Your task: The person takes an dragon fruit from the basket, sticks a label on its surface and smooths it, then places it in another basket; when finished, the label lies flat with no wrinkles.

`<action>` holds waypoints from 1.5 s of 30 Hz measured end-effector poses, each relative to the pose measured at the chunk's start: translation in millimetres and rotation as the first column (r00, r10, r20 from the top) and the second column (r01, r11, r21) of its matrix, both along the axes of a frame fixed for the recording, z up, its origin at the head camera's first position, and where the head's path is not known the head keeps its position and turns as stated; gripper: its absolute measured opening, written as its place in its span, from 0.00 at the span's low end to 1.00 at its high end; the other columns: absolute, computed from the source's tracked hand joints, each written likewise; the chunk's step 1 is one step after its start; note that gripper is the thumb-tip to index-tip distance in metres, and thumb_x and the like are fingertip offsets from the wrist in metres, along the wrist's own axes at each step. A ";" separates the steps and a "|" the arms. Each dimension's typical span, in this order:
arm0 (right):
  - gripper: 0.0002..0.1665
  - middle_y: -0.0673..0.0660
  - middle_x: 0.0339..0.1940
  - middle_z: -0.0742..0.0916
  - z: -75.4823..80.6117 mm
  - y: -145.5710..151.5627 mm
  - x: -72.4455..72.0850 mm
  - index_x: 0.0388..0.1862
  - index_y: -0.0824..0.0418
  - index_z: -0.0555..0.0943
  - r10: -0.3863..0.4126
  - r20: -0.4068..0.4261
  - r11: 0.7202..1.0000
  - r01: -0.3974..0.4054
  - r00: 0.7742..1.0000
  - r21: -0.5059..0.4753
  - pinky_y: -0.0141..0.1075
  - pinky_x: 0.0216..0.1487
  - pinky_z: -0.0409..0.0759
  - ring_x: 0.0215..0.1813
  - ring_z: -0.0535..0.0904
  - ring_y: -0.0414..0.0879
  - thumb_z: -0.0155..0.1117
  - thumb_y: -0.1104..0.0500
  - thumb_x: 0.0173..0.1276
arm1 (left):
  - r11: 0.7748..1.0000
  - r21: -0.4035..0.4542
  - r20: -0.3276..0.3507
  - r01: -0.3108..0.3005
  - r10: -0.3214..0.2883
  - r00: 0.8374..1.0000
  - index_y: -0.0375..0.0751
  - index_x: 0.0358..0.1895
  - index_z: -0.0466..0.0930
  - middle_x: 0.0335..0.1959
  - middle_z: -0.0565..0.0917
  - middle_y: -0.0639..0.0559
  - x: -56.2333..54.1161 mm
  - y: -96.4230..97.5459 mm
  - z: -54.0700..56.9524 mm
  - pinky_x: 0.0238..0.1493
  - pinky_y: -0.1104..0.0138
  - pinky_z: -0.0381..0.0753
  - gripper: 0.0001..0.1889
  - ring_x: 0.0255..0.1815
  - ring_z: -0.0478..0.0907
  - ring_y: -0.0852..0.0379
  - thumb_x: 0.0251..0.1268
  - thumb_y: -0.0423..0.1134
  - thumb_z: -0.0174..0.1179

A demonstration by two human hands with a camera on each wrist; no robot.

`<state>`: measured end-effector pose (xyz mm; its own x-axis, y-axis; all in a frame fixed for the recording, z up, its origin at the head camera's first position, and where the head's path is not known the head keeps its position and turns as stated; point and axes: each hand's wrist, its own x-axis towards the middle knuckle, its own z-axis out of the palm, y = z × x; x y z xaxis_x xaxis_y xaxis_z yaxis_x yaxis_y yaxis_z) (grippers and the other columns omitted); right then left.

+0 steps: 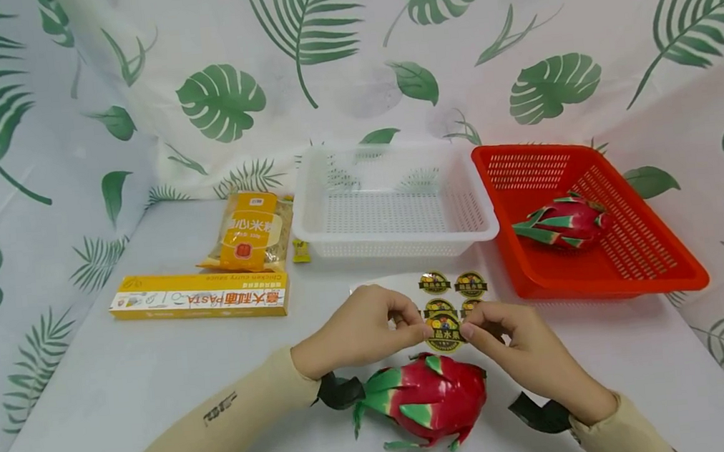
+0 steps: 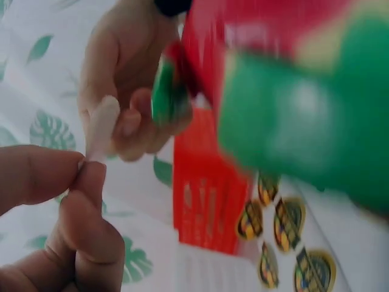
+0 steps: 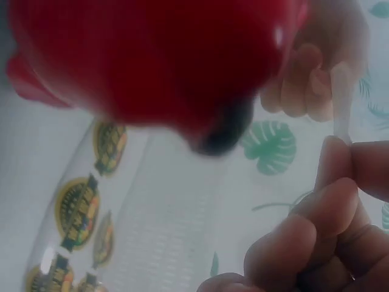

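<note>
A round black-and-gold fruit sticker is stretched between both hands, just above a red dragon fruit with green scales. My left hand pinches its left edge between thumb and index finger. On the opposite edge, my right hand pinches with thumb and index finger. Both wrist views show the sticker's pale back edge-on. Behind the hands lies a clear sheet with several more stickers, partly hidden by the held one. The dragon fruit lies on its side, its leafy end toward the left.
A red basket at the right holds another dragon fruit. Beside it stands a white basket. Further left are a yellow grain bag, a pasta box and a small yellow packet.
</note>
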<state>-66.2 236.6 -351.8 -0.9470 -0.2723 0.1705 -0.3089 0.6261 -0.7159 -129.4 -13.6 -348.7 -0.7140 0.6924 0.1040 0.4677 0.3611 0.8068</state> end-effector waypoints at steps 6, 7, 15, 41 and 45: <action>0.13 0.41 0.22 0.79 -3.1 5.0 16.9 0.30 0.44 0.83 0.031 -0.036 0.999 -0.031 0.999 -0.020 0.30 0.22 0.68 0.23 0.69 0.36 0.72 0.63 0.69 | 0.998 -0.061 -0.028 0.014 -0.016 0.999 0.52 0.27 0.89 0.09 0.69 0.66 23.2 6.5 3.3 0.19 0.76 0.60 0.10 0.13 0.63 0.73 0.67 0.46 0.70; 0.14 0.41 0.22 0.79 -3.5 6.0 19.7 0.30 0.44 0.83 0.031 -0.035 0.999 -0.032 0.999 -0.018 0.30 0.22 0.67 0.23 0.69 0.36 0.72 0.63 0.69 | 0.997 -0.080 -0.043 0.014 -0.018 0.999 0.52 0.27 0.88 0.08 0.68 0.66 26.5 7.5 4.0 0.18 0.77 0.59 0.10 0.12 0.62 0.73 0.67 0.47 0.70; 0.14 0.37 0.19 0.75 -8.1 15.0 39.1 0.27 0.39 0.82 0.054 0.032 0.998 -0.055 0.998 0.027 0.29 0.25 0.69 0.25 0.70 0.34 0.75 0.58 0.67 | 0.976 -0.212 -0.115 0.049 -0.075 0.991 0.58 0.17 0.82 0.09 0.70 0.71 46.0 14.8 4.9 0.13 0.79 0.60 0.17 0.11 0.62 0.77 0.65 0.49 0.71; 0.18 0.34 0.18 0.73 -18.9 16.0 45.7 0.23 0.39 0.76 0.029 0.056 0.988 -0.037 0.998 0.153 0.28 0.24 0.69 0.25 0.70 0.30 0.76 0.47 0.66 | 0.944 -0.329 -0.253 -0.011 -0.077 0.964 0.58 0.11 0.67 0.08 0.63 0.70 54.9 24.3 -3.7 0.11 0.75 0.58 0.25 0.12 0.60 0.74 0.60 0.53 0.72; 0.22 0.36 0.16 0.69 -20.0 11.2 42.0 0.19 0.41 0.73 -0.037 0.079 0.987 0.024 0.996 0.158 0.27 0.22 0.65 0.22 0.66 0.30 0.74 0.46 0.68 | 0.957 -0.290 -0.290 -0.023 -0.065 0.955 0.55 0.08 0.62 0.06 0.57 0.68 54.8 24.7 -6.4 0.11 0.77 0.46 0.30 0.10 0.52 0.74 0.66 0.53 0.68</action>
